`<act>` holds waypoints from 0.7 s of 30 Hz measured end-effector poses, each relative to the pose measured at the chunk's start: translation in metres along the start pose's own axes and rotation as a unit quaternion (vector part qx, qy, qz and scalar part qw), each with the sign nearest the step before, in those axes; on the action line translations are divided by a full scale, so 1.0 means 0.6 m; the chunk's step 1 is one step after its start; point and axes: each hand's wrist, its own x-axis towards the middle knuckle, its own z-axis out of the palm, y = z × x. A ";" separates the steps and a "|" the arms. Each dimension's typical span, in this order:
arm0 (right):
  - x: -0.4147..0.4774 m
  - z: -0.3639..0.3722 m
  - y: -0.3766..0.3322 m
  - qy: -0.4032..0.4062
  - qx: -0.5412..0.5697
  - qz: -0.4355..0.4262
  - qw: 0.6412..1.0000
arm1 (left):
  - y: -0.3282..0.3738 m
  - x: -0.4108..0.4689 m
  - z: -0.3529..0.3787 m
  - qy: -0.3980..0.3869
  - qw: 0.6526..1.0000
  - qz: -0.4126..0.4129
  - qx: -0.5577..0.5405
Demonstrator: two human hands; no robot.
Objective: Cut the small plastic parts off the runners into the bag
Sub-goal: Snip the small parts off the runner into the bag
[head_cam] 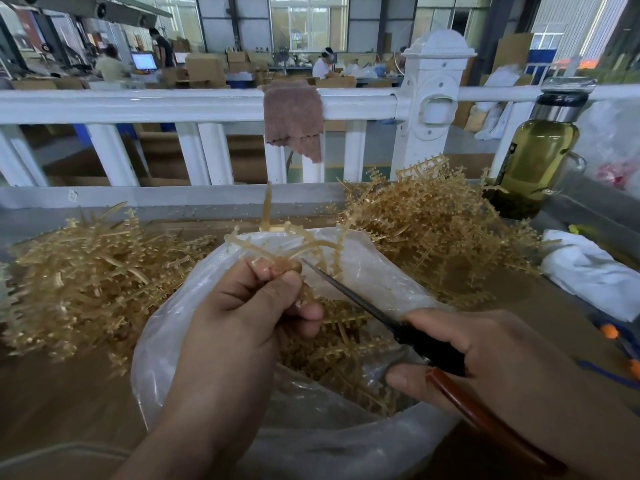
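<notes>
Workshop bench [52, 393] is heaped with tan runners [86, 271] on both sides of a clear bag [166, 323]. One runner [277, 244] is pinched in the left hand [242, 313] above the bag's mouth; scissors [363, 306] are gripped in the right hand [502, 358], blade tip just beside it.

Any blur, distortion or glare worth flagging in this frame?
Head view: wide-angle lens bows the white railing; the left runner pile smears toward the frame edge; left hand, its runner, right hand and scissors are sharp; only mild sheen on the bag.
</notes>
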 end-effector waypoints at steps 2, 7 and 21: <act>0.001 -0.003 0.004 0.002 0.012 -0.004 1.000 | 0.002 0.000 0.000 0.005 1.000 0.001 -0.007; 0.000 -0.001 0.007 0.006 0.030 -0.012 0.999 | 0.001 0.001 0.002 0.015 1.000 -0.005 -0.018; 0.000 0.006 0.000 0.002 0.009 0.009 1.000 | -0.001 0.007 0.006 0.048 0.993 -0.079 -0.070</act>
